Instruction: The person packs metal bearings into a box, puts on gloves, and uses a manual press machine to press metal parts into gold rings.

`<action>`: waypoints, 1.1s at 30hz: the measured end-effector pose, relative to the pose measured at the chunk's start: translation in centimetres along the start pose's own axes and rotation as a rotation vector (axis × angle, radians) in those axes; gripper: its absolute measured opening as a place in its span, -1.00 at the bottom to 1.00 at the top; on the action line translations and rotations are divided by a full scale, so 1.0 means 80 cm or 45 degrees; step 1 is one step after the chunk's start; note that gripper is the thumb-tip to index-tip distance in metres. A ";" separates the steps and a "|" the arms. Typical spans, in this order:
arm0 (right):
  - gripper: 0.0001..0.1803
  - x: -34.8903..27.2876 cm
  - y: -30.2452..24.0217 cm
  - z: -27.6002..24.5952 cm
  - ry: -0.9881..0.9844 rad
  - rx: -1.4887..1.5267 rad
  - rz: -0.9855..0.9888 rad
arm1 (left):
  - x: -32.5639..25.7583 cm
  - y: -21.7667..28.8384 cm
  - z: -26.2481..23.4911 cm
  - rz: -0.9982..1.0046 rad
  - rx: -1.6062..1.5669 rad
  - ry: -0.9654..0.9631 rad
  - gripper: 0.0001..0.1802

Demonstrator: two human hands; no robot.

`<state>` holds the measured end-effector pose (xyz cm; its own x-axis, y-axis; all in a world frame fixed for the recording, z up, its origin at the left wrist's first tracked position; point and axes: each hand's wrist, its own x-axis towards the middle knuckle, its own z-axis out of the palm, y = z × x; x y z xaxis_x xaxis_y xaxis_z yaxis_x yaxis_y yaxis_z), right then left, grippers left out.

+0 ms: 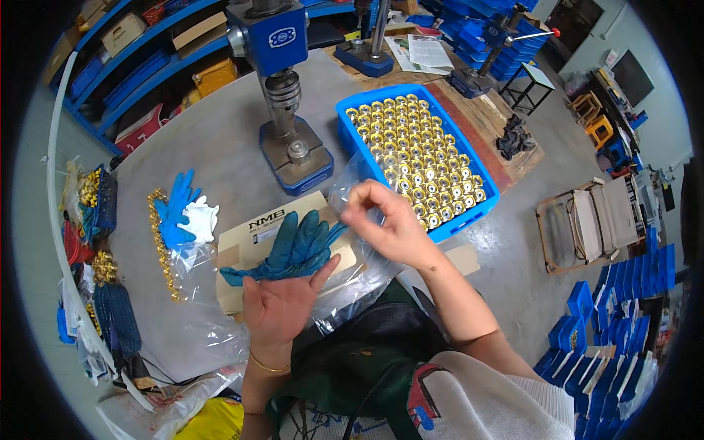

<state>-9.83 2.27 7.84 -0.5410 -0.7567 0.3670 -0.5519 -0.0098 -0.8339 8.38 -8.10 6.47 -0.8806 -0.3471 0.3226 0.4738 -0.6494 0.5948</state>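
Observation:
My left hand (279, 312) is turned with its bare palm showing and its outer digits spread apart. A blue-green rubber glove (293, 249) covers its middle fingers; whether they are inside it or under it I cannot tell. The glove's fingers point away from me. To the right, my right hand (389, 224) has thumb and fingers pinched together close to the glove's right end; what lies in the pinch is hidden. Thin clear plastic (352, 192) shows just behind these fingertips. Below the glove lies a cardboard box (233, 253) with plastic film around it.
A blue crate (480, 209) of upright brass-coloured parts stands right of a blue bench press (297, 150). More blue gloves (174, 213), a white glove (199, 218) and a row of small brass parts (163, 242) lie at left on the grey table (139, 293).

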 end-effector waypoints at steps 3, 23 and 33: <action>-0.86 -0.002 -0.005 0.007 -0.144 0.407 -0.055 | 0.000 0.000 -0.001 -0.042 -0.069 0.007 -0.15; -0.87 -0.007 -0.007 0.018 0.106 0.527 0.111 | -0.020 -0.010 -0.002 0.013 -0.187 -0.014 -0.09; -0.80 -0.013 -0.020 0.025 -0.113 0.392 0.069 | -0.020 -0.012 0.000 -0.107 -0.075 0.024 -0.25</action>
<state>-7.11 1.78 8.00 -0.4995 -0.8153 0.2929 -0.2987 -0.1553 -0.9416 9.34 -6.92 5.38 -0.9175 -0.3020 0.2589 0.3976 -0.7154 0.5745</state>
